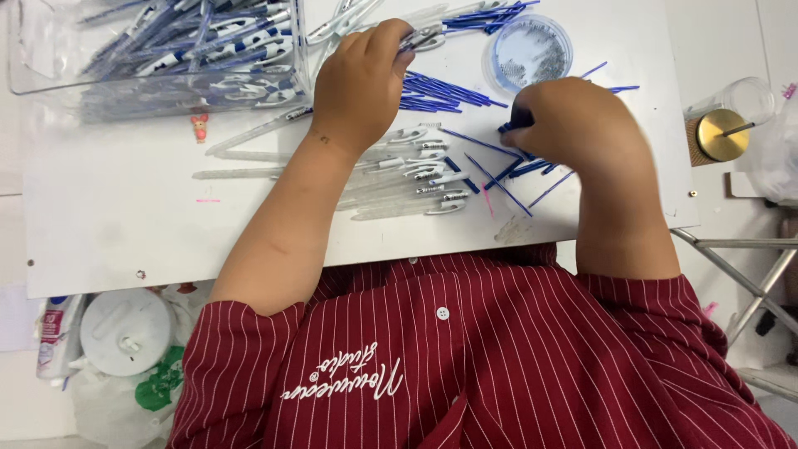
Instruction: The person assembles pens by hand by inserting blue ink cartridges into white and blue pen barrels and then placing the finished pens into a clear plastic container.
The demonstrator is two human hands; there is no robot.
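Seen from the head camera, a person in a striped red shirt [465, 366] assembles pens at a white table [108, 233]. The left hand [359, 83] pinches a clear pen barrel [422, 37] between fingertips and thumb, above a row of barrels [407, 179]. The right hand [573, 125], fingers curled together, nips a blue refill [509, 127] from the scattered refills [440, 91]. Doing this well likely means holding the barrel steady and feeding the refill in straight. A clear bin [166, 79] of finished pens stands at upper left; a round dish [528, 50] of small parts sits between the hands. Below the table's edge lie a white lid [125, 331] and a white bottle [56, 333] with a red-and-blue label.
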